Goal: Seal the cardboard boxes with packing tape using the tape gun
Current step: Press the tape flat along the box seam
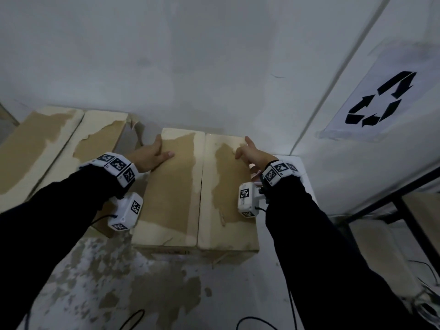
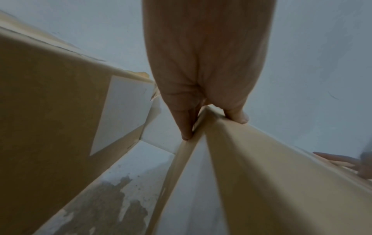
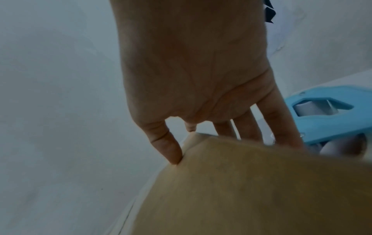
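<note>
Two sleeved arms are reaching forward from the near edge of the head view, each hand going to one side of the cardboard box (image 1: 197, 186) sitting on the worn white table (image 1: 123, 282). Its two top flaps are lying flat and meeting along a centre seam (image 1: 200, 186), bare of tape as far as the head view shows, so sealing is judged not yet begun on it.

Gripping the far left edge, the left hand (image 1: 152, 154) is clamping the flap with its thumb on top and its fingers (image 2: 186, 125) down the side, which I take to be steadying or squaring the box. Opposite it, the right hand (image 1: 250, 152) is lying over the far right edge with its fingers (image 3: 165, 143) mostly straight, pressing rather than gripping; whether the lower ones are curling under is hard to tell in the blur.

Just beyond the right hand, the blue tape gun (image 3: 330, 111) is resting on the table beside the box, within easy reach and held by neither hand.

Further left, a second box (image 1: 59, 144) is standing near the wall (image 1: 214, 55), its flaps also down, and a recycling sign (image 1: 383, 98) is hanging on the right
</note>
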